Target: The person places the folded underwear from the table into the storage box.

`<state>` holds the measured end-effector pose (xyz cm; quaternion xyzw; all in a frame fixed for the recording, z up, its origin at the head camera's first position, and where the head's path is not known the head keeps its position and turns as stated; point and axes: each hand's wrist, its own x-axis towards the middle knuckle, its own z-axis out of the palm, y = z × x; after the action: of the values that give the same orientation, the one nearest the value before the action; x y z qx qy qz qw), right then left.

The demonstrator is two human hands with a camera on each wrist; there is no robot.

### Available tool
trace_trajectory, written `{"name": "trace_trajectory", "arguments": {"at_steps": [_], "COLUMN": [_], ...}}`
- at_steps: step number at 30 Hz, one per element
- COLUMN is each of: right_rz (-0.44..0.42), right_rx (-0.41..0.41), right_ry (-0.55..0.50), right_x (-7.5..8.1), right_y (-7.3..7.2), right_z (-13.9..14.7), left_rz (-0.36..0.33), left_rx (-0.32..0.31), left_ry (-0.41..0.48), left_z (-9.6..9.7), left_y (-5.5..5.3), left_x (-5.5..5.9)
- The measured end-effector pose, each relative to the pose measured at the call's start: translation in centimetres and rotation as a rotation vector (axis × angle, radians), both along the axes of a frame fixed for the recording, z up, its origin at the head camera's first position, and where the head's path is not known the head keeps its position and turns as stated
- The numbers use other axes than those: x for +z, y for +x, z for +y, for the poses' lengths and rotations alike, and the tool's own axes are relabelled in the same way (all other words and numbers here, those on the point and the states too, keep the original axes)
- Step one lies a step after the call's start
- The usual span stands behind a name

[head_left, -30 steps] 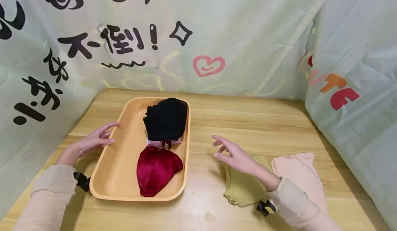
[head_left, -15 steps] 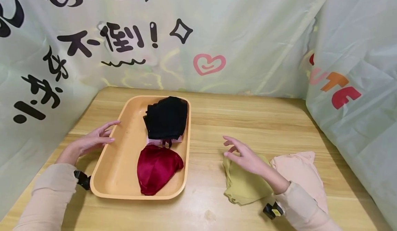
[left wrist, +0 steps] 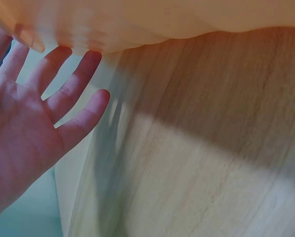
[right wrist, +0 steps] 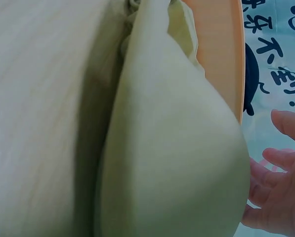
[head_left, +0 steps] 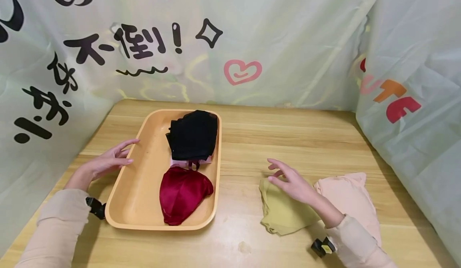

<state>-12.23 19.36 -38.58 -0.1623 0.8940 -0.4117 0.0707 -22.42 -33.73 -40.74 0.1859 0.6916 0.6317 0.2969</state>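
My left hand (head_left: 110,162) rests at the left rim of an orange plastic tray (head_left: 124,204). In the left wrist view its fingers are spread, fingertips right at the tray's outer wall. My right hand (head_left: 293,184), holding nothing, hovers with relaxed fingers over a yellow-green folded bra (head_left: 282,214) on the table. The right wrist view shows that bra's smooth rounded cup (right wrist: 177,128) up close. A peach-coloured bra (head_left: 345,196) lies to its right, partly hidden by my forearm. Inside the tray are a dark red satin bra (head_left: 183,194) and a black folded garment (head_left: 193,136).
Something lavender (head_left: 180,163) shows under the black garment. The wooden table (head_left: 248,140) is bordered by pale fabric curtains (head_left: 299,40) at the back and both sides. Small black devices, such as the one at my right wrist (head_left: 323,247), are strapped on both arms.
My right hand has drawn away from the tray to the right, over the yellow-green bra. The left hand stays at the tray rim, and the garments lie as before.
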Motion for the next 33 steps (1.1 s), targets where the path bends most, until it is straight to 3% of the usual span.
{"name": "trace_trajectory", "arguments": {"at_steps": [8,18,25,33], "right_rz": [0.004,0.045,-0.093,-0.067], "right_rx": [-0.015,0.176,0.158,0.146], "right_ry": [0.027,0.125,0.211,0.260], "right_x": [-0.4,-0.6,-0.2,-0.1], "right_y": [0.5,1.1,1.6,1.6], "right_z": [0.9,2.5,3.3,3.6], "left_rz": [0.013,0.022,0.024,0.019], "left_rx": [0.005,0.015,0.029,0.029], "left_ry": [-0.012,-0.037,-0.061,-0.053], "left_z": [0.0,0.1,0.2,0.2], "left_y": [0.1,0.1,0.2,0.3], "left_x": [0.0,0.1,0.3,0.3]}}
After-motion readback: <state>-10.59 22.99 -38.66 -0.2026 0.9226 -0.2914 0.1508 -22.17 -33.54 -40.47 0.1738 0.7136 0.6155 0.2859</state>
